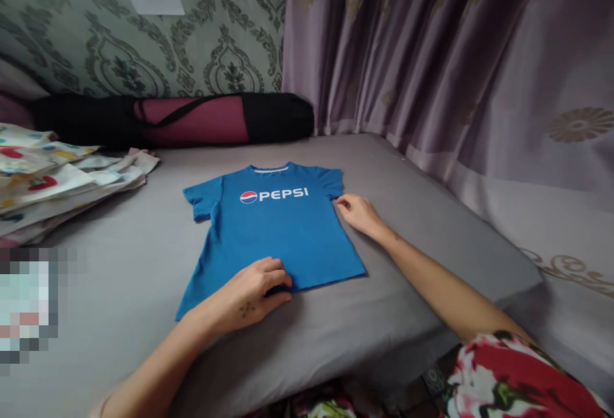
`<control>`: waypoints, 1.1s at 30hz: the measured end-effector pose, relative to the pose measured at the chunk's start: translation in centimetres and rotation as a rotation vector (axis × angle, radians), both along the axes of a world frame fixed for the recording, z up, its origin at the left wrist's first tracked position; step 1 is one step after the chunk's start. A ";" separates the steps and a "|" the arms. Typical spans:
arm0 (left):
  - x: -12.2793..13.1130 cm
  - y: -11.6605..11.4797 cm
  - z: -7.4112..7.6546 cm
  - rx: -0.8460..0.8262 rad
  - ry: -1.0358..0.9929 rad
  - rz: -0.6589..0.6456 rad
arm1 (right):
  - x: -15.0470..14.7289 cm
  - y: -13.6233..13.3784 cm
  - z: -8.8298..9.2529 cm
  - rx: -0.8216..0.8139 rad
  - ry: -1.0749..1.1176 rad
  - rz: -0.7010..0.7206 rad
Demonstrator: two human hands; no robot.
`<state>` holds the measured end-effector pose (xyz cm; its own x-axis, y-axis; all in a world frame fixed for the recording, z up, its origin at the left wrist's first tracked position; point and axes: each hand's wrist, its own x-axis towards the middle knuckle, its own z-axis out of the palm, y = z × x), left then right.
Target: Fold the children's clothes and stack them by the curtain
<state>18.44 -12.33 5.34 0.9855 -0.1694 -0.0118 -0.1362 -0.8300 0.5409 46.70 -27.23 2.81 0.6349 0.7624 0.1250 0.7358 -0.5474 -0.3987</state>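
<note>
A blue short-sleeved T-shirt (268, 232) lies spread flat, front up, with a round red, white and blue logo and the word PEPSI on its chest. Its collar points away from me. My left hand (261, 290) rests over the bottom hem, fingers loosely curved on the cloth and thumb apart from them; part of the hem is hidden under it. At the right side, just below the sleeve, my right hand (357, 211) has its fingertips pinched together on the shirt's edge.
The shirt lies on a grey sheeted bed (422, 239). A stack of printed cloths (71, 181) is at the left. Along the patterned wall lies a long black and maroon bag (201, 117). Purple curtains (384, 41) hang at the right. A blurred patch covers the lower left.
</note>
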 end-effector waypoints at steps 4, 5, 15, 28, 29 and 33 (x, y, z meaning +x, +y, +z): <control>1.9 -2.1 0.6 0.090 -0.037 -0.020 | 2.5 1.8 -1.2 -0.036 -0.119 -0.008; 2.7 -2.9 0.7 0.108 -0.047 -0.035 | 2.9 1.9 -1.3 -0.044 -0.140 -0.005; 9.7 -12.1 -0.5 0.304 -0.017 0.235 | 6.2 2.2 -1.3 0.002 -0.213 0.230; 11.4 -13.7 -2.0 0.454 -0.137 0.186 | 8.4 2.1 -3.4 0.168 -0.157 0.335; 11.4 -13.6 -2.3 0.447 -0.162 0.151 | 8.5 2.1 -3.4 0.169 -0.156 0.338; 11.3 -13.6 -3.2 0.383 -0.213 0.203 | 8.7 2.1 -3.4 0.167 -0.147 0.335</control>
<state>29.74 -25.95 2.13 0.9855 0.0039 0.1698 -0.0251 -0.9854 0.1685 55.39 -25.10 -0.56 0.3210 0.8854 0.3361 0.9183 -0.2042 -0.3391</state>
